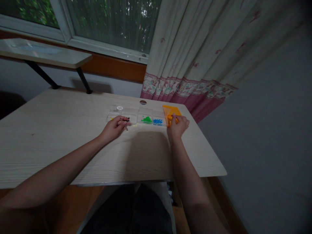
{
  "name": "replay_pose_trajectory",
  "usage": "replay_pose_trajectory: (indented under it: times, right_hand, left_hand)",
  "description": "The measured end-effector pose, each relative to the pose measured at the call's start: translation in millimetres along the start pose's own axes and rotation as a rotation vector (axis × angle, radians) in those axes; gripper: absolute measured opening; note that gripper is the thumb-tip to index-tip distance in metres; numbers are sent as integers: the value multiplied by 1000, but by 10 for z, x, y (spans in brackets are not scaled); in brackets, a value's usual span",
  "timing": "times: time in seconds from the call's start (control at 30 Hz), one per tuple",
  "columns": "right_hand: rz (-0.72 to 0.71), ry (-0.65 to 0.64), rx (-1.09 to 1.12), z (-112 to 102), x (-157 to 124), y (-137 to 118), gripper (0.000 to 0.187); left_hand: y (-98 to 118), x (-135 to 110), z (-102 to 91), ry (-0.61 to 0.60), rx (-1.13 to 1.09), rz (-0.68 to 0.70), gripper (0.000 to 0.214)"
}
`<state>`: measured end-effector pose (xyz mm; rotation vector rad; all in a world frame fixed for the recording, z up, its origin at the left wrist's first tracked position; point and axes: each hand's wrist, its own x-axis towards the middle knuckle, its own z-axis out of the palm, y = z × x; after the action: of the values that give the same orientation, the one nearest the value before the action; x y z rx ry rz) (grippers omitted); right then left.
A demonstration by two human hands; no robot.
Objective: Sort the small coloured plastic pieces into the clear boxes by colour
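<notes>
My left hand (pixel 115 127) rests on the light wooden table (pixel 60 136), fingers curled and pinched on something small and dark beside a clear plastic compartment box (pixel 136 115). The box holds green beads (pixel 146 120) and blue beads (pixel 158 121) in separate cells, and a few yellow bits lie near its left end. My right hand (pixel 178 125) is closed on a small orange piece at the near edge of an orange tray (pixel 170 111), just right of the box.
A round dark grommet (pixel 143 102) sits in the table behind the box. A curtain (pixel 195 58) hangs at the back right under a window (pixel 107 22). A second tabletop on black legs (pixel 41 53) stands at the back left. The table's right edge is close to my right hand.
</notes>
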<state>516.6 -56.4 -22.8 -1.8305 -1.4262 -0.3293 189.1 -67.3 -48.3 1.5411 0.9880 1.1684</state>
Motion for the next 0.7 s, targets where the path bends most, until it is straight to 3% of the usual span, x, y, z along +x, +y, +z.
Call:
replay_pose_trajectory:
  times: [0.07,0.17,0.3,0.47,0.7]
  right_hand:
    - [-103,-11,87,67,-122,-223,36]
    - [-429,-143,280,143,-401,-626,26]
    - [-655,-345,281,129,-692,-1009,26]
    - [-655,-416,198,74,-755,-1090,29]
    - [-694,-312,246,106,-782,-1053,24]
  left_hand:
    - [10,0,21,-15,-55,-22,38]
    - [25,1,41,-46,-151,-60,44]
    - [6,16,47,-56,-218,-91,49]
    - [6,-7,88,-101,-273,-137,53]
    - [74,-73,139,-189,-343,-183,47]
